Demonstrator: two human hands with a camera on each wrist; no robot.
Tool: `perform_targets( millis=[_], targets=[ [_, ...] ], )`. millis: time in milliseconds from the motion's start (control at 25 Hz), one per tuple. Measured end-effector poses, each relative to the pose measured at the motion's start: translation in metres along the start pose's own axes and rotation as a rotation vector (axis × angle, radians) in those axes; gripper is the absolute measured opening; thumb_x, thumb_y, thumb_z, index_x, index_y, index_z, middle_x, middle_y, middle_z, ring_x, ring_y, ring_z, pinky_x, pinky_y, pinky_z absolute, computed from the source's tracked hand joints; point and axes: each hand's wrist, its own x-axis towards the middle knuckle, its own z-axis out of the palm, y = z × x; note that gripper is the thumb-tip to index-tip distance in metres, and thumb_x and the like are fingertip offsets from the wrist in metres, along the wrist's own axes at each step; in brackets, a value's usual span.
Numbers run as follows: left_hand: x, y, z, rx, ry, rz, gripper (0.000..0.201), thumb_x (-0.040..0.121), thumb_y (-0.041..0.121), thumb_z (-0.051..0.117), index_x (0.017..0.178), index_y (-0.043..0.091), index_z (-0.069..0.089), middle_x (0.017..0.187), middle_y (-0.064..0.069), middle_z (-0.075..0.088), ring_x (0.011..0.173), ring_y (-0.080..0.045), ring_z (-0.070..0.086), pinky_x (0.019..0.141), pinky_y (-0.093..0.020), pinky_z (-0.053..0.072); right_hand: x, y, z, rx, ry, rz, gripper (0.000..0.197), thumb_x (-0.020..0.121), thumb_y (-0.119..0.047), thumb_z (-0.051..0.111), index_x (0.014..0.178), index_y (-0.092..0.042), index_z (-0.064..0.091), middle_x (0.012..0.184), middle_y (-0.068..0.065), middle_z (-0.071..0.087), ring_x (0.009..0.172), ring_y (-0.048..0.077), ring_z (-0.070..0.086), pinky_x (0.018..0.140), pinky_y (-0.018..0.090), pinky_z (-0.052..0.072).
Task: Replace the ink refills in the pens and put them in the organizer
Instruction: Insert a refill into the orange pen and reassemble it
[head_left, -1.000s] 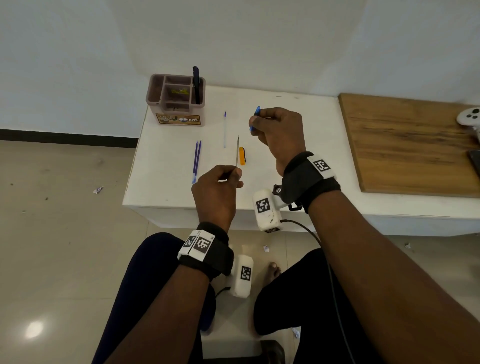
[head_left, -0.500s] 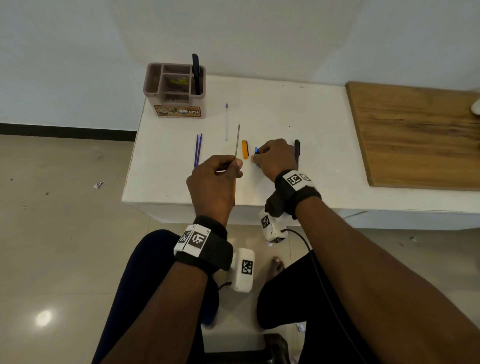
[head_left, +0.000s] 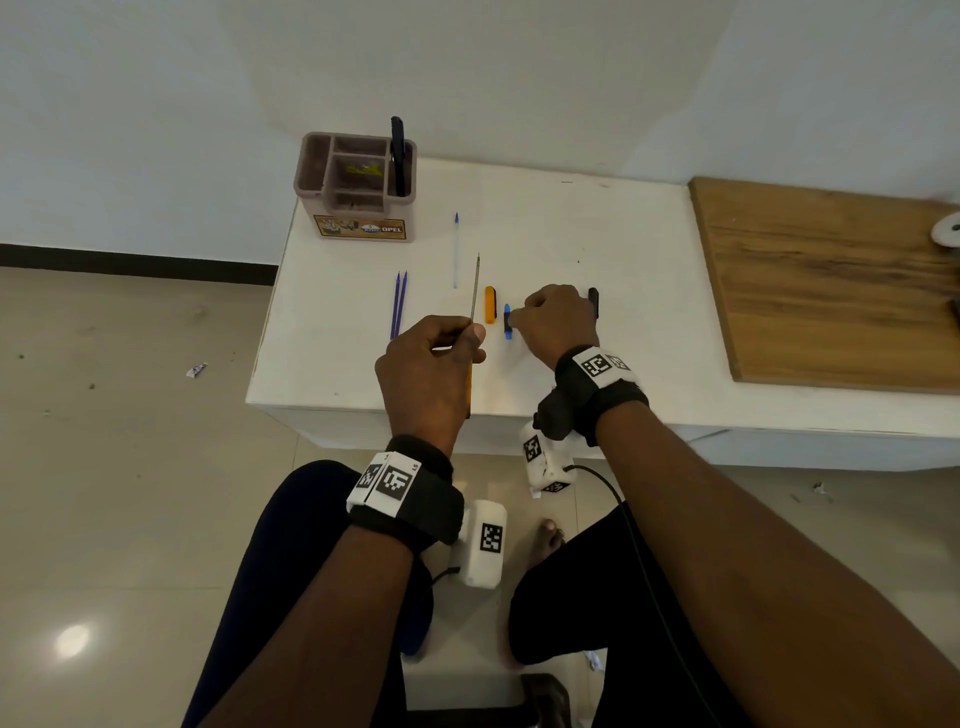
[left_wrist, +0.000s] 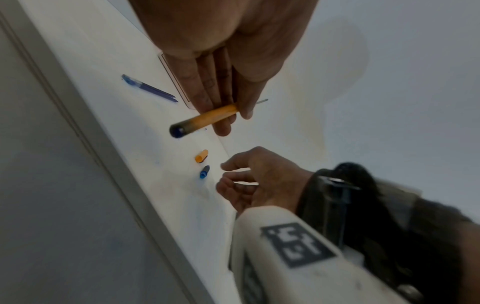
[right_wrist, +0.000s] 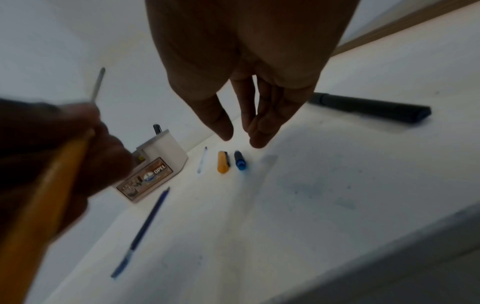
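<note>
Left hand grips orange pen barrel, grey refill protruding above fist. Right hand hovers above white table, fingers loosely open, empty, just beside blue cap. Organizer at far left corner.

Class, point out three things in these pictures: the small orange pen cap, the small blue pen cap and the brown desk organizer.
Small orange pen cap (head_left: 490, 305): head view, middle of its body.
Small blue pen cap (right_wrist: 240, 160): right wrist view, mid-length.
Brown desk organizer (head_left: 360, 227): head view, front label.
</note>
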Motion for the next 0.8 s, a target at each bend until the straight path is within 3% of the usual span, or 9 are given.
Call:
perform_targets(
  millis=[40, 80, 200, 320, 560, 640, 800],
  targets=[
    [0.0, 0.0, -0.001, -0.006, -0.002, -0.01, 0.008, 0.095, 0.025, 0.078, 0.101, 0.02, 0.079, 0.086, 0.01, 0.079, 0.073, -0.004, 0.078, 0.091, -0.037, 0.062, -0.006, -0.001, -0.007, 0.042, 0.038, -0.012, 0.026, 0.088, -0.024, 0.066, 0.094, 0.0, 0.075, 0.101, 0.01, 0.075, 0.095, 0.028, 0.07, 0.107, 0.041, 0.048],
    [0.0, 0.001, -0.001, -0.017, -0.005, -0.021, 0.008, 0.095, 0.025, 0.078, 0.101, 0.02, 0.079, 0.087, 0.009, 0.079, 0.073, -0.003, 0.078, 0.091, -0.035, 0.062, -0.013, -0.004, -0.016, 0.134, 0.063, -0.021, 0.025, 0.091, -0.024, 0.064, 0.095, -0.002, 0.075, 0.1, 0.008, 0.076, 0.093, 0.026, 0.071, 0.104, 0.043, 0.051],
    [-0.001, 0.004, -0.003, -0.038, -0.021, -0.038, 0.007, 0.095, 0.023, 0.078, 0.102, 0.02, 0.079, 0.09, 0.007, 0.08, 0.074, -0.004, 0.078, 0.083, -0.025, 0.061, -0.045, -0.024, -0.035, 0.483, -0.044, -0.092, 0.026, 0.1, -0.032, 0.063, 0.103, -0.011, 0.076, 0.096, 0.004, 0.076, 0.086, 0.02, 0.073, 0.08, 0.034, 0.058],
    [-0.002, 0.006, -0.005, -0.04, -0.016, -0.04, 0.006, 0.096, 0.024, 0.078, 0.101, 0.021, 0.078, 0.093, 0.004, 0.081, 0.075, -0.005, 0.079, 0.068, -0.011, 0.055, -0.069, -0.037, -0.034, 0.44, -0.118, -0.24, 0.025, 0.099, -0.039, 0.066, 0.105, -0.017, 0.077, 0.096, -0.005, 0.076, 0.094, 0.016, 0.073, 0.085, 0.034, 0.059],
    [-0.004, 0.005, -0.011, -0.049, -0.014, -0.003, 0.012, 0.097, 0.028, 0.077, 0.105, 0.02, 0.08, 0.09, 0.01, 0.079, 0.074, -0.003, 0.078, 0.086, -0.033, 0.063, -0.079, -0.034, -0.02, 0.408, -0.104, -0.326, 0.016, 0.098, -0.021, 0.068, 0.105, -0.013, 0.079, 0.098, 0.0, 0.078, 0.097, 0.017, 0.072, 0.095, 0.044, 0.06],
    [-0.004, 0.005, -0.01, -0.038, -0.017, -0.004, 0.014, 0.096, 0.028, 0.077, 0.108, 0.021, 0.079, 0.09, 0.011, 0.078, 0.074, -0.002, 0.078, 0.085, -0.031, 0.064, -0.078, -0.036, -0.017, 0.428, -0.095, -0.317, 0.015, 0.098, -0.02, 0.068, 0.104, -0.012, 0.079, 0.096, 0.001, 0.078, 0.095, 0.018, 0.073, 0.092, 0.042, 0.061],
    [-0.001, 0.006, -0.011, -0.047, -0.017, -0.055, 0.024, 0.093, 0.028, 0.081, 0.111, 0.019, 0.069, 0.093, 0.001, 0.08, 0.072, -0.005, 0.078, 0.062, -0.013, 0.058, -0.066, -0.047, -0.02, 0.58, -0.033, -0.25, 0.015, 0.099, -0.025, 0.067, 0.106, -0.015, 0.075, 0.09, 0.002, 0.078, 0.082, 0.019, 0.076, 0.08, 0.036, 0.063]
  ],
)
